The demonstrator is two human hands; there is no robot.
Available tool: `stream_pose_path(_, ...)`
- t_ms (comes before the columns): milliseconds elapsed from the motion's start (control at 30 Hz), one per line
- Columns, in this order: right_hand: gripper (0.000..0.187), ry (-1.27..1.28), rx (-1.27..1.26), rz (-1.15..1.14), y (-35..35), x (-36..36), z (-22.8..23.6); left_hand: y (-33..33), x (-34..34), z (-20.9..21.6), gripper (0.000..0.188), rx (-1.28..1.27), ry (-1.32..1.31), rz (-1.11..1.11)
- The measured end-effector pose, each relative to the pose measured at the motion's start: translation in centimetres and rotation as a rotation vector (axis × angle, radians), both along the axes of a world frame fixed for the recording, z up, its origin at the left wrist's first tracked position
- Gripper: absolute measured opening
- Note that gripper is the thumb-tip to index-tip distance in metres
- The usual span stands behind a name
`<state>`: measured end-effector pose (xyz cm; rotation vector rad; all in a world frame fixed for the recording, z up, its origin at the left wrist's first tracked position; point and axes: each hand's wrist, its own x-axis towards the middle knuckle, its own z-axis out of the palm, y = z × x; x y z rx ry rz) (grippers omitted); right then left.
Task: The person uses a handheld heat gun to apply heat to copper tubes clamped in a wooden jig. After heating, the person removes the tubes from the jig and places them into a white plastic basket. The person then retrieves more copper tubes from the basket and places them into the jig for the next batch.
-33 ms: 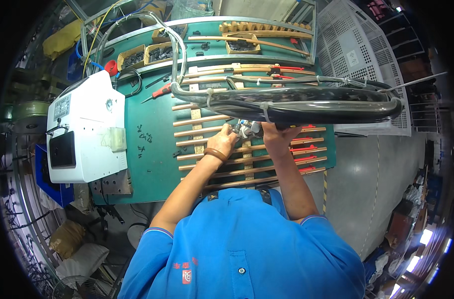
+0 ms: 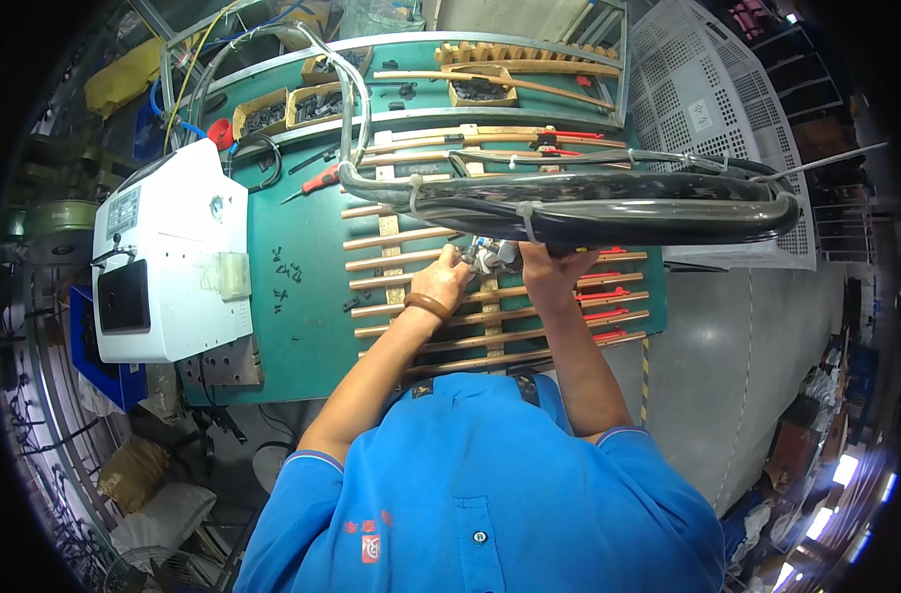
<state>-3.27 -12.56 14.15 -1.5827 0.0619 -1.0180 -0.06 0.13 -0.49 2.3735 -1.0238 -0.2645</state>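
My left hand (image 2: 442,281), with a brown bracelet at its wrist, is over the copper-coloured rods (image 2: 401,238). Its fingers are pinched beside a silver metal nozzle (image 2: 490,257); whatever they hold is too small to make out. Held up under a long black hand tool (image 2: 628,210) wrapped in clear hoses, my right hand (image 2: 551,275) is closed round its underside. The tool's body hides most of those fingers. Below both hands, the parallel rods lie across notched wooden strips (image 2: 496,331). Several rods have red pieces (image 2: 608,295) at their right ends.
A white machine (image 2: 173,257) stands at the left on the green table (image 2: 302,361). Small black clips (image 2: 287,269) and a red-handled screwdriver (image 2: 322,179) lie beside it. Boxes of black parts (image 2: 317,105) sit at the back. A thick hose (image 2: 356,109) arches down to the tool.
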Motion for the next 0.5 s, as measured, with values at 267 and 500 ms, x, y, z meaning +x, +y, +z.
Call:
stream_pose_path(267,0.029,0.024,0.082,0.024,0.1,0.1,-0.5,0.1,0.0,-0.6,0.015,0.000,0.012,0.019)
stream_pose_path(500,0.024,-0.030,0.047,-0.003,0.9,0.6,-0.3,0.3,0.0,-0.9,0.013,-0.107,0.015,0.071)
